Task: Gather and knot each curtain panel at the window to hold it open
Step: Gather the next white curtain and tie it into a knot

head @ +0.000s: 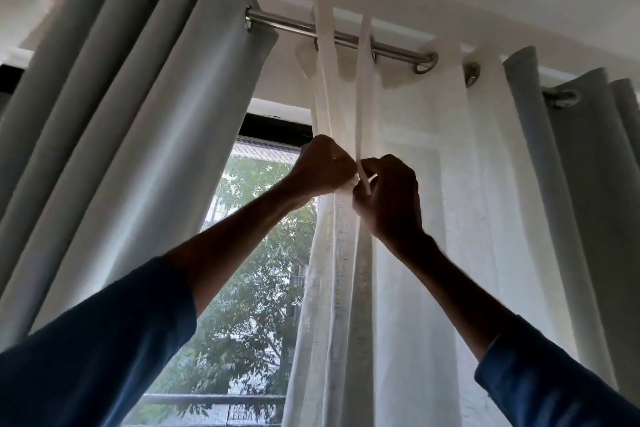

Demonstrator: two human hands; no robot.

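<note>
At the middle of the window, the sheer curtain panel (408, 184) hangs from the rod (287, 26), its left edge drawn into a narrow bunch between your hands. Your left hand (323, 166) is closed in a fist on that gathered fabric; your right hand (388, 194) pinches a thin strip of the same fabric (364, 87), which runs taut up to the rod. The two hands nearly touch. Judged from this, you are gathering, or starting the tie; no finished knot shows, though the fists hide the spot between them. The next move likely calls for wrapping the strip round the bunch while the left grip holds tension. The grey curtain (156, 97) stands pulled aside at the left, a second grey curtain (581, 149) at the right; neither appears knotted in the visible part.
</note>
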